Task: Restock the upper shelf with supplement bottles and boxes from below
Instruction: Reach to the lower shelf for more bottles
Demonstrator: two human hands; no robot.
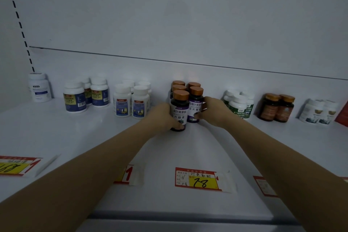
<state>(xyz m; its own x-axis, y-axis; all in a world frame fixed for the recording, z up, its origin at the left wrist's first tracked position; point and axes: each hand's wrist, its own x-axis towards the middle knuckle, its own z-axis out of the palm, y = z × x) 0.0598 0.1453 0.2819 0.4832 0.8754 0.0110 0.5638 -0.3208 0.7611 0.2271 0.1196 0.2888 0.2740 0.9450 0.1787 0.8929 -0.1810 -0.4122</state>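
Both our hands are wrapped round bottles: our left hand (162, 117) holds the left bottle (179, 108) low down, with the thumb across its front, and our right hand (216, 110) holds the right bottle (195, 103) by its side, with the thumb on the label. The two bottles stand up straight, side by side and touching. They are at the front of a small group of the same bottles (178, 87) in the middle of the white shelf (94, 137), near the back wall. We think they will feel light and hard. We cannot tell if they are plastic or glass, so we should not bang them. They are round and dark, with shiny labels and copper-coloured caps (181, 95). Smooth sides like these may slip, so the best place to hold is round the middle, on the label, not by the cap. They are tall and thin, so a push up high could tip one into the others. The shelf looks smooth and hard, so a bottle should slide on it easily. White bottles (131, 101) stand to the left and brown bottles (276, 108) to the right, well apart from ours.
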